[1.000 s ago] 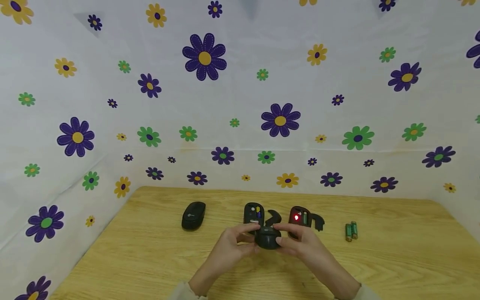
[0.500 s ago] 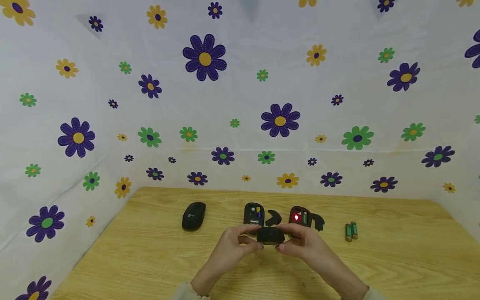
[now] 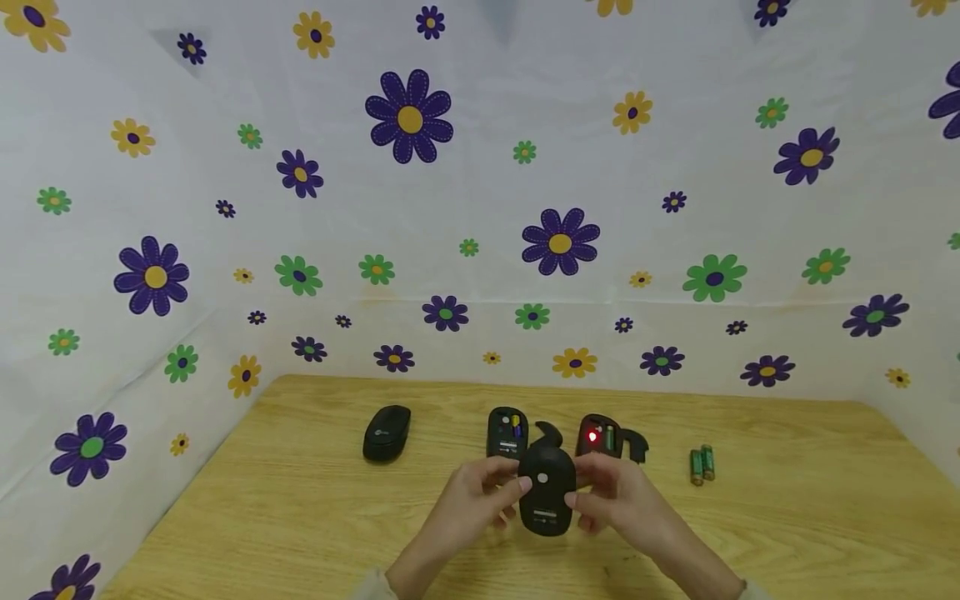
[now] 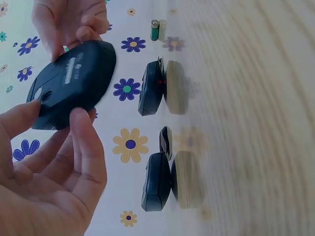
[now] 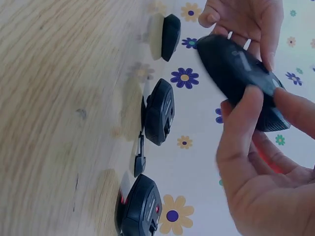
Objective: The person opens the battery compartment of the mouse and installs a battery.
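A black computer mouse (image 3: 547,517) is held up over the table, its underside turned toward the head camera. A pale round spot and a label show on that underside. My left hand (image 3: 476,504) grips its left edge, thumb on the underside and fingers behind. On the right edge my right hand (image 3: 626,504) pinches it the same way. The left wrist view shows the mouse (image 4: 81,73) tilted between both hands, with a dark round opening near the left fingertips. In the right wrist view the mouse (image 5: 236,69) is partly blurred.
Behind the hands lie two upturned mice: one (image 3: 507,429) with a yellow-blue battery, another (image 3: 594,425) with a glowing red light. Curved black covers (image 3: 550,432) (image 3: 637,445) lie beside them. A third mouse (image 3: 387,433) sits left; two green batteries (image 3: 702,465) lie right on the wooden table (image 3: 300,517).
Both hands have turned the held mouse over, from its top and end facing the head camera to its underside. It now sits slightly lower and nearer. The things on the table stay put.
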The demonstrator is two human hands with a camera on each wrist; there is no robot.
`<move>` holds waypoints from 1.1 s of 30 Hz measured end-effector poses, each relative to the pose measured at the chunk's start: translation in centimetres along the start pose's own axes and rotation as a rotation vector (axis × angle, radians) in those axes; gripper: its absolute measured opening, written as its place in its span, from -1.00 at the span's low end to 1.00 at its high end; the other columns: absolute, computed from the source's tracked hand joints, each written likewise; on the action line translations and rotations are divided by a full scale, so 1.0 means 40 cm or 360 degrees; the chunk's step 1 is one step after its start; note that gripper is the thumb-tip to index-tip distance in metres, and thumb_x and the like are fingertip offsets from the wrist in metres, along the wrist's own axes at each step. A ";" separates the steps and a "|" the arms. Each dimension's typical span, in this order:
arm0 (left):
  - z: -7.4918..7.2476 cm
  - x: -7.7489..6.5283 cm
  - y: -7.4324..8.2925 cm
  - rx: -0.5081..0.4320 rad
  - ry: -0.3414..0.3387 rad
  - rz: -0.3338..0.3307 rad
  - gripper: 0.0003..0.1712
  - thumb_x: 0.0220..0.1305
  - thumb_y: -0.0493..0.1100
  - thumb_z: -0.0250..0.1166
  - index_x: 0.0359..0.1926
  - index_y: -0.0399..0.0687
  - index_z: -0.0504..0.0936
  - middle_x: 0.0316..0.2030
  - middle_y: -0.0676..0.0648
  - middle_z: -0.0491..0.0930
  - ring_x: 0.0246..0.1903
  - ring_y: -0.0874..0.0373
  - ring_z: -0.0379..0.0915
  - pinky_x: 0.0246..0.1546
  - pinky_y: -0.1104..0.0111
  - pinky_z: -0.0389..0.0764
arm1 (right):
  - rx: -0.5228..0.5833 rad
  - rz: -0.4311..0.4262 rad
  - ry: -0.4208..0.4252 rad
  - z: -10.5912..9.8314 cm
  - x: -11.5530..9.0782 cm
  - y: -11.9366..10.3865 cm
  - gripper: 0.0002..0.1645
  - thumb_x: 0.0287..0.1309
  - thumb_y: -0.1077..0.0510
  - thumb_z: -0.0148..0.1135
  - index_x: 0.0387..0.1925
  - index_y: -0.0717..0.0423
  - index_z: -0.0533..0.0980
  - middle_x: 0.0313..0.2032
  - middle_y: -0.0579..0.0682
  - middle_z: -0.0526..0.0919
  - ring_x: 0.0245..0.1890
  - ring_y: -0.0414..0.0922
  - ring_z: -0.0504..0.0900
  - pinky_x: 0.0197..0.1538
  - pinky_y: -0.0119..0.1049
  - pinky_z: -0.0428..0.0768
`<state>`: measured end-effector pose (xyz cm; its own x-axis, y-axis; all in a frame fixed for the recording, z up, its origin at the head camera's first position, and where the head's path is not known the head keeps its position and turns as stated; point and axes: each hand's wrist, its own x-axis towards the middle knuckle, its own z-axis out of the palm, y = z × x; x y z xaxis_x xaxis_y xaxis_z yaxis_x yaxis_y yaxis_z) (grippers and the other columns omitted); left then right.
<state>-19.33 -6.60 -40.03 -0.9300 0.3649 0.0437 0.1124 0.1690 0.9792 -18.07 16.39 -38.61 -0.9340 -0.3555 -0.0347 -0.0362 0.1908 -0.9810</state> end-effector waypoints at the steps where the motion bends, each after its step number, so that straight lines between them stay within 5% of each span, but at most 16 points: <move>1: 0.001 0.000 0.000 0.0010 0.0005 0.0003 -0.66 0.42 -0.22 0.30 0.07 -0.41 0.62 -0.32 -0.04 0.63 -0.43 0.15 0.53 -0.42 0.27 0.73 | -0.0022 0.0003 0.0006 -0.001 0.000 0.001 -0.56 0.29 0.32 0.28 0.13 0.49 0.47 -0.12 0.11 0.68 -0.36 -0.02 0.61 -0.33 -0.21 0.75; 7: 0.009 -0.007 0.009 -0.0166 -0.0081 -0.0077 -0.63 0.44 -0.24 0.27 0.12 -0.43 0.51 -0.25 -0.10 0.59 -0.24 0.08 0.62 -0.26 0.13 0.79 | 0.0150 0.0016 -0.0078 -0.005 -0.004 0.002 -0.51 0.38 0.30 0.18 0.19 0.59 0.36 -0.08 0.16 0.64 -0.19 0.01 0.67 -0.12 0.00 0.77; 17: 0.038 -0.012 0.026 -0.0422 -0.0137 -0.0147 -0.53 0.36 -0.32 0.31 0.23 -0.35 0.44 -0.19 -0.16 0.64 -0.17 -0.09 0.70 -0.32 0.11 0.79 | 0.0277 0.0079 -0.0034 -0.014 -0.026 0.003 -0.37 0.45 0.28 0.10 0.35 0.56 0.12 -0.01 0.21 0.55 -0.21 0.00 0.66 -0.16 0.05 0.77; 25: 0.045 -0.022 0.028 -0.0480 -0.0170 -0.0142 -0.32 0.33 -0.37 0.30 0.42 -0.30 0.29 -0.21 -0.17 0.66 -0.19 -0.02 0.68 -0.33 0.14 0.79 | 0.0249 0.0050 -0.0036 -0.018 -0.039 -0.003 -0.25 0.44 0.27 0.13 0.51 0.35 0.06 -0.05 0.23 0.49 -0.21 0.04 0.65 -0.18 0.05 0.77; 33: 0.060 -0.028 0.029 -0.0474 -0.0215 -0.0193 -0.24 0.28 -0.44 0.32 0.46 -0.27 0.25 -0.24 -0.16 0.64 -0.20 -0.02 0.68 -0.30 0.13 0.79 | 0.0212 0.0061 -0.0031 -0.023 -0.056 0.008 -0.26 0.42 0.32 0.13 0.46 0.47 0.05 -0.04 0.22 0.52 -0.14 0.01 0.63 -0.22 0.05 0.78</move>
<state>-17.32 -4.61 -39.41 -0.8733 0.4800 -0.0833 -0.1216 -0.0491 0.9914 -16.34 18.09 -38.68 -0.9268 -0.3680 -0.0751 0.0482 0.0817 -0.9955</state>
